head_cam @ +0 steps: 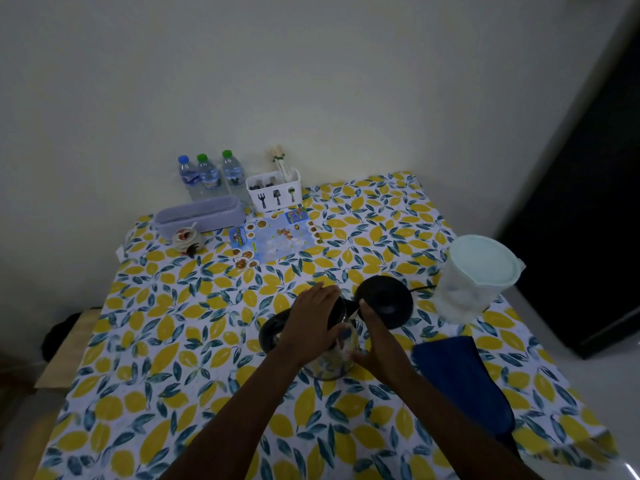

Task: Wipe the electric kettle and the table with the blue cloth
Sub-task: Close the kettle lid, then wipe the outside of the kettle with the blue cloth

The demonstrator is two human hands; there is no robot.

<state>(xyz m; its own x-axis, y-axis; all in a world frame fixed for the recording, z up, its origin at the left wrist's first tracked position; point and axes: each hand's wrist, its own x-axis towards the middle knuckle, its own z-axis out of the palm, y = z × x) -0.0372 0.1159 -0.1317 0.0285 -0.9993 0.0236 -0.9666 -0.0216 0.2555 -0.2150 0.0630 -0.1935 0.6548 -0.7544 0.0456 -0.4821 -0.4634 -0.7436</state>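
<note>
A glass electric kettle (329, 362) with a black lid and handle stands on the lemon-print table (173, 341), near the middle. My left hand (313, 323) lies over its top, fingers curled on the lid. My right hand (375, 344) presses against the kettle's right side. The kettle's round black base (389, 301) sits just behind, its cord running right. The blue cloth (460, 382) lies flat on the table to the right of my right arm, touched by neither hand.
A white lidded jug (476, 278) stands at the right edge. At the back are three water bottles (209, 174), a white cutlery holder (275, 194), a lilac box (201, 214), a small dish (185, 239) and a printed leaflet (277, 239).
</note>
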